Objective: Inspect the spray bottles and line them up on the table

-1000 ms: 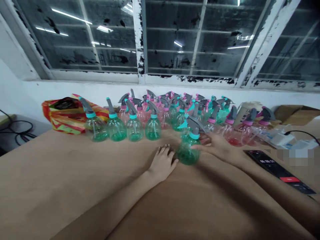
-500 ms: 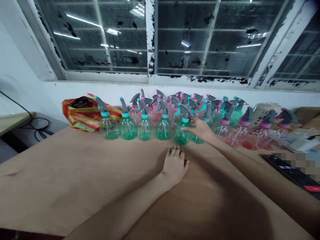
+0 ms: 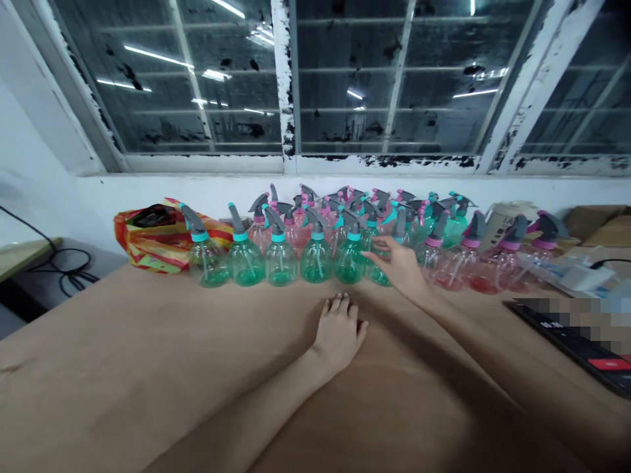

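Note:
My left hand lies flat on the wooden table, fingers spread, holding nothing. Just beyond its fingertips stands a green spray bottle with a turquoise collar and grey trigger head. My right hand is beside that bottle's right side, thumb and fingers apart; whether the thumb tip still touches it I cannot tell. Partly hidden behind this hand is another green spray bottle. To the left, several more green bottles, such as the nearest spray bottle, stand upright in a row.
Pink spray bottles stand on the right, with more bottles packed behind along the wall. A red and yellow bag lies at the left end. A phone and a white plug adapter are on the right. The window frame rises behind.
The green bottle by my right hand has shifted left and now lines up with the row. My right hand's fingers have come away from around its upper part. The view has tilted slightly.

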A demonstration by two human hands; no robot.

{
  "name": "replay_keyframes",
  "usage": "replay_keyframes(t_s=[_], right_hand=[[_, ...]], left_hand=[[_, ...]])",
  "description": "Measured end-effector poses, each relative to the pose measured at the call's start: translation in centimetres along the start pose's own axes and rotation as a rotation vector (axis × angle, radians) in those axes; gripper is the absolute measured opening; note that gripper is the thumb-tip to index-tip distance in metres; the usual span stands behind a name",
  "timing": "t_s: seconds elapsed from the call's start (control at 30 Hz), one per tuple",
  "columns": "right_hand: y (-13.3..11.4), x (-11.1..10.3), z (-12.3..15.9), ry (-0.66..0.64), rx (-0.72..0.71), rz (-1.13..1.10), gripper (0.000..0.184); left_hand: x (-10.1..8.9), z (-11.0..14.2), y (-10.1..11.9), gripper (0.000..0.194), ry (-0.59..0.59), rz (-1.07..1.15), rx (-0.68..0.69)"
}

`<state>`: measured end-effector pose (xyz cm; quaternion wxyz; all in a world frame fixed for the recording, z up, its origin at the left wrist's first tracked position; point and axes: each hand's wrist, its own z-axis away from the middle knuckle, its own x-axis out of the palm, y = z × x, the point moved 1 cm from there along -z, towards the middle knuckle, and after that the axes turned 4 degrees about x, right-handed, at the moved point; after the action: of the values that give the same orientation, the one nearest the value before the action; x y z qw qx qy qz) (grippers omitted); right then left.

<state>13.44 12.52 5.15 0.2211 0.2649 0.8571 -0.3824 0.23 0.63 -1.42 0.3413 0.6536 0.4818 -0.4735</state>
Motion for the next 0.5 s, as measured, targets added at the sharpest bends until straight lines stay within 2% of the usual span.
replay_keyframes(t_s=[0.07,0.13,0.2,0.27,0.4,0.5], right_hand=[[0.5,-2.0,0.9,0.040,0.023,0.044,0.028],[1.1,-3.6,1.5,0.082,0.074,0.118,0.032],[1.6,-4.3,1.6,0.117,0.137,0.207,0.039],[1.9,-4.1,1.2,0.133,0.188,0.293,0.047],[1.6,-2.0,-0.2,0.134,0.247,0.406,0.064],[1.4,-0.8,-0.8,0.110,0.262,0.431,0.061]], left_hand=[[-0.1,0.0,-0.1,0.037,0.000,0.000,0.006],[-0.2,-0.1,-0.1,0.036,-0.001,0.005,0.010],[-0.3,-0.1,-0.2,0.036,-0.001,0.013,0.009],[-0.4,-0.1,-0.2,0.036,0.002,0.019,0.004],[-0.6,0.0,-0.1,0.036,0.007,0.009,-0.008],[-0.7,0.1,-0.1,0.035,0.004,-0.018,-0.014]])
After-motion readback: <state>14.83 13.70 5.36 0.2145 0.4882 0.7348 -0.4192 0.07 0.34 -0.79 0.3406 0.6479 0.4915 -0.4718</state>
